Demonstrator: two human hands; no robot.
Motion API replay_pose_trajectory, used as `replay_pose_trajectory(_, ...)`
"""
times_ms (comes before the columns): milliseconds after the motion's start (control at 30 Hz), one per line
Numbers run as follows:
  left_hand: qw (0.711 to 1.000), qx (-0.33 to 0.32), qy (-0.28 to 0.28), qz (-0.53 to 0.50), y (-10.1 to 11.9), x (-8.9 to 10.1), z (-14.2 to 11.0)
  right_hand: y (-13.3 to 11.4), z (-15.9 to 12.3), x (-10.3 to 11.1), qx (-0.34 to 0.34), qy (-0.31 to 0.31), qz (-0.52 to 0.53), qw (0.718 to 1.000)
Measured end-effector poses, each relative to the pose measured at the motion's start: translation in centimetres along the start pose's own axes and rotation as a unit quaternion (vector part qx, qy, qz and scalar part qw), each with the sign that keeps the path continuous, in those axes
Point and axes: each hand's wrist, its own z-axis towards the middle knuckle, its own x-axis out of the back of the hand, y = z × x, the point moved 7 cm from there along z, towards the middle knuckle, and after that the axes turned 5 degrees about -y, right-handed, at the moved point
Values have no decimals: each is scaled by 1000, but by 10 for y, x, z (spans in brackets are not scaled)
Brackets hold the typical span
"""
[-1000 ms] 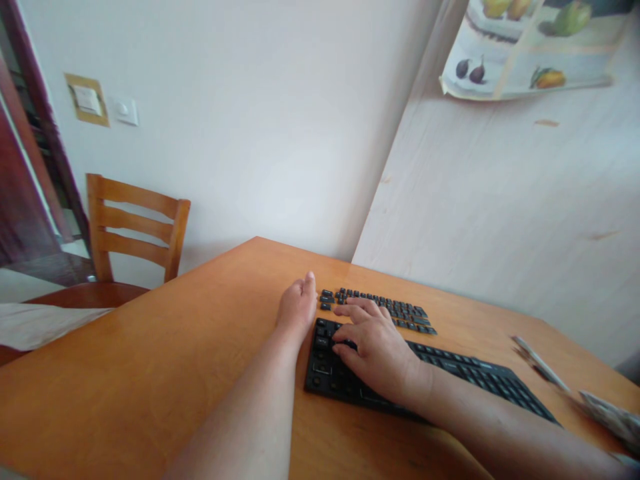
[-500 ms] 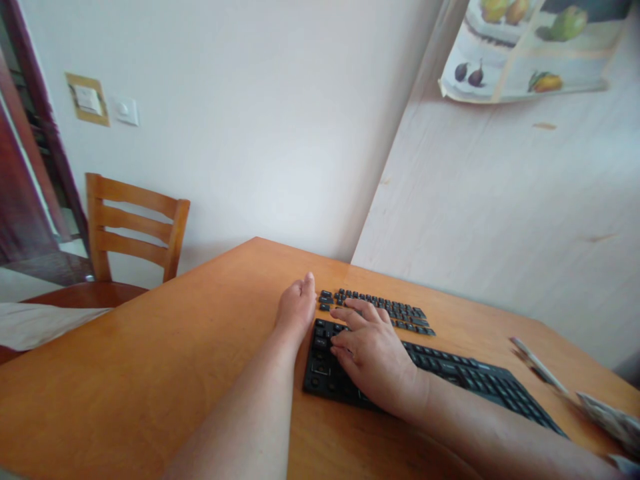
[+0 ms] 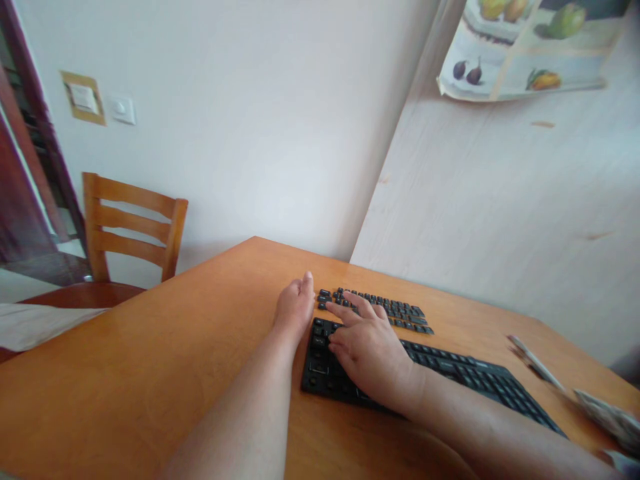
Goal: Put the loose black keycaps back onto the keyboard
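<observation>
Keyboard (image 3: 493,380) lay flat on the desk (image 3: 200,347), black, its left end showing bare key seats and its middle partly hidden by the right hand (image 3: 373,353). That hand was over the keyboard's left part, thumb and one fingertip close together down at its surface, other fingers (image 3: 345,313) stretched past its far edge; whether the tips pinched anything could not be told. Just off the keyboard's far left corner, the left hand (image 3: 294,307) was on edge, thumb up, its fingers turned out of sight, so their grip could not be told. Right of the keyboard lay a crumpled bundle (image 3: 607,417), blurred, and a thin stick (image 3: 540,365). Behind the keyboard, loose keys (image 3: 407,312) lay in rows, the leftmost just beside the left hand. Well left of the keyboard stood a chair (image 3: 133,223) with a pale cloth (image 3: 45,325) on its seat. Beyond the keyboard rose the wall (image 3: 275,133), a switch (image 3: 121,109) to the left, a fruit picture (image 3: 535,53) to the right.
</observation>
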Motion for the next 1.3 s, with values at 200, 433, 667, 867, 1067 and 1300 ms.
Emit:
replay_pose_trajectory(200, 1000, 5, -2, -5, -1, 0, 1, -5, 0, -1, -2, -8, -10, 1000)
replay_pose_trajectory(433, 1000, 1, 2, -8, -3, 0, 2, 0, 0, -3, -13, 0, -3, 1000)
replay_pose_trajectory(667, 1000, -7, -3, -21, -4, -1, 2, -6, -2, -1, -9, 6, -10, 1000)
replay_pose_trajectory(867, 1000, -2, -1, -13, -3, -1, 2, -2, -4, -5, 2, 23, -6, 1000)
replay_pose_trajectory(1067, 1000, -4, 3, -4, -1, 0, 1, 3, -5, -7, 5, 36, 10, 999)
replay_pose_trajectory(1300, 1000, -7, 1, -1, -1, 0, -1, 5, -3, -5, 6, 31, 9, 999)
